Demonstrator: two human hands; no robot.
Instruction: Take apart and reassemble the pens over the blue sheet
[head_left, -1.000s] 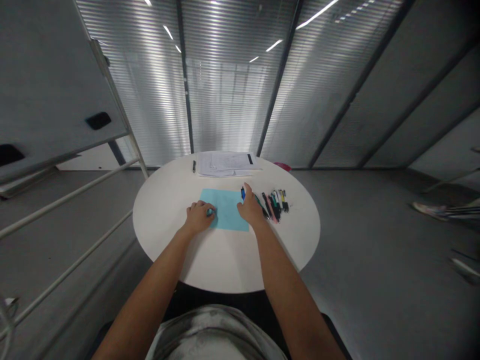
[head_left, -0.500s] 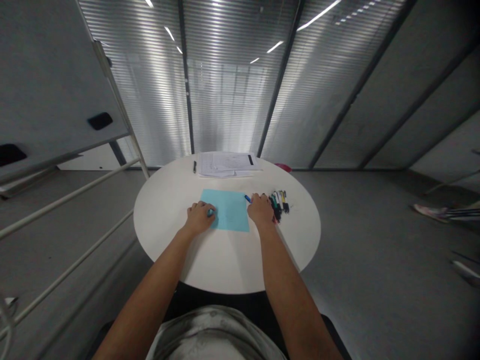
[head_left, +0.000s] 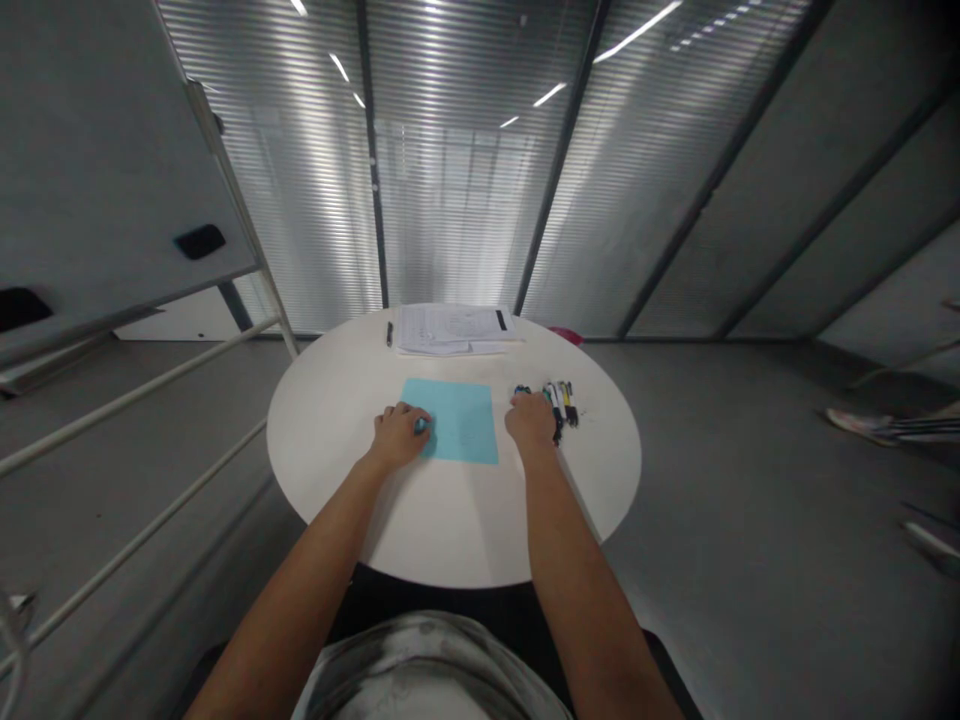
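My left hand [head_left: 400,436] rests at the left edge of a light-blue sheet of paper [head_left: 459,425], its fingers curled around a small blue thing [head_left: 421,425]. Only one end of that shows, so I cannot tell if it is a marker or just a cap. To the right of the sheet, my right hand [head_left: 531,420] is low over the left side of a row of markers [head_left: 561,398]. Its fingers are curled in and what they hold, if anything, is hidden. Dark and bluish marker ends [head_left: 523,388] show just beyond the knuckles.
Printed papers [head_left: 454,330] lie stacked at the far side of the round white table [head_left: 330,400], with a dark pen [head_left: 389,334] beside them. A whiteboard on a white frame [head_left: 225,180] stands to the left. At far right a person's shoe [head_left: 855,424] shows on the floor.
My right hand has moved a little right, off the sheet's edge and to the markers. The blue marker that stuck out from its fingers no longer points over the sheet. My left hand stayed still.
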